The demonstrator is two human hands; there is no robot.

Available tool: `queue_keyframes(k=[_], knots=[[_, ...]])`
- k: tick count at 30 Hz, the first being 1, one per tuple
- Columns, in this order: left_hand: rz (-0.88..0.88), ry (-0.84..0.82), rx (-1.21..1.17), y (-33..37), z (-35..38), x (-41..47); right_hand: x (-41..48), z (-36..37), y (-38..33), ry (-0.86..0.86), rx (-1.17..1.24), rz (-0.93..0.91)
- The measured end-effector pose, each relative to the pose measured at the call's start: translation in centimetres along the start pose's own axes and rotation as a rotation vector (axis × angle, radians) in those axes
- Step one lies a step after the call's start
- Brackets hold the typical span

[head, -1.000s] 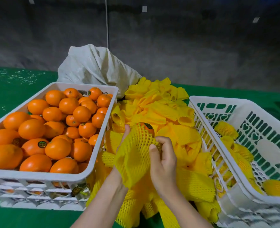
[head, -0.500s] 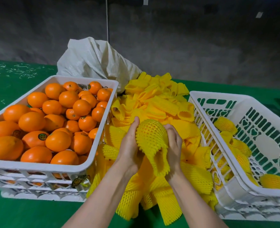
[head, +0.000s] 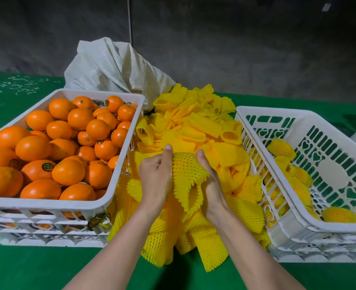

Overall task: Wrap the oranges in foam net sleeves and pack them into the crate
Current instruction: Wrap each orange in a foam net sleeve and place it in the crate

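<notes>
**Orange in the net, crate to the right waiting**

Both hands are on one fruit, right over the middle of the table. The left hand grips the sleeve from the left, thumb up along it and fingers curled. The right hand clamps the other side, thumb on the net, its fingers hidden under the loose skirt. The orange shows through the mesh at the top, and the open end hangs slack below. I'd call this the tail of the wrapping step, with the net on but the loose end not dealt with.

Next, by my reckoning, comes a carry to the right crate, where wrapped oranges already lie along the near wall. One hand could do it, setting the fruit down rather than dropping it.

The left crate is heaped with bare oranges, so plenty remains. Between the crates spills the pile of yellow sleeves, touching both. Behind it slumps a pale woven sack. The table is green, flecked with white scraps at the far left. Beyond it stands a dim grey wall.
</notes>
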State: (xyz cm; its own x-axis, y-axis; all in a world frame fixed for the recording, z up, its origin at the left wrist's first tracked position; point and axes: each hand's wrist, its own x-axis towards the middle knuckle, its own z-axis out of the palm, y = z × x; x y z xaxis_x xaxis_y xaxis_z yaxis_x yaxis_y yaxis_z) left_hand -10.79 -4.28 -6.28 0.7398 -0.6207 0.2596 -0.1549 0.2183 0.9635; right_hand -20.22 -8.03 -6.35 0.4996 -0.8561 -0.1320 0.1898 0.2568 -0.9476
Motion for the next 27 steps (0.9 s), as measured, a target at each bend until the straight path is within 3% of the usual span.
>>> queue_keyframes(k=[6, 11, 13, 16, 19, 21, 24, 27], knots=[[-0.082, -0.078, -0.28, 0.4, 0.3, -0.4, -0.7, -0.4, -0.2, -0.086, 0.36, 0.083], [-0.272, -0.227, -0.223, 1.8, 0.5, -0.4, -1.6, -0.6, -0.8, -0.109, 0.334, -0.025], [-0.47, -0.32, -0.175, 2.3, 0.4, -0.1, -2.0, -1.1, -1.5, -0.045, 0.159, -0.118], [-0.707, -0.6, -0.233, 3.3, 0.4, -0.2, -2.1, -1.9, -2.3, 0.158, -0.286, -0.313], [-0.674, -0.652, -0.309, 3.8, 1.4, -1.2, -2.1, -2.8, -2.7, 0.144, -0.427, -0.364], [-0.612, -0.552, -0.339, 4.0, 1.9, -1.6, -2.1, -3.5, -3.0, 0.116, -0.37, -0.433], [-0.526, -0.447, -0.305, 3.6, 2.6, -2.0, -2.3, -4.2, -2.3, 0.029, -0.196, -0.358], [-0.438, -0.393, -0.173, 3.1, 3.5, -2.7, -2.3, -4.3, -1.3, -0.06, -0.175, -0.353]])
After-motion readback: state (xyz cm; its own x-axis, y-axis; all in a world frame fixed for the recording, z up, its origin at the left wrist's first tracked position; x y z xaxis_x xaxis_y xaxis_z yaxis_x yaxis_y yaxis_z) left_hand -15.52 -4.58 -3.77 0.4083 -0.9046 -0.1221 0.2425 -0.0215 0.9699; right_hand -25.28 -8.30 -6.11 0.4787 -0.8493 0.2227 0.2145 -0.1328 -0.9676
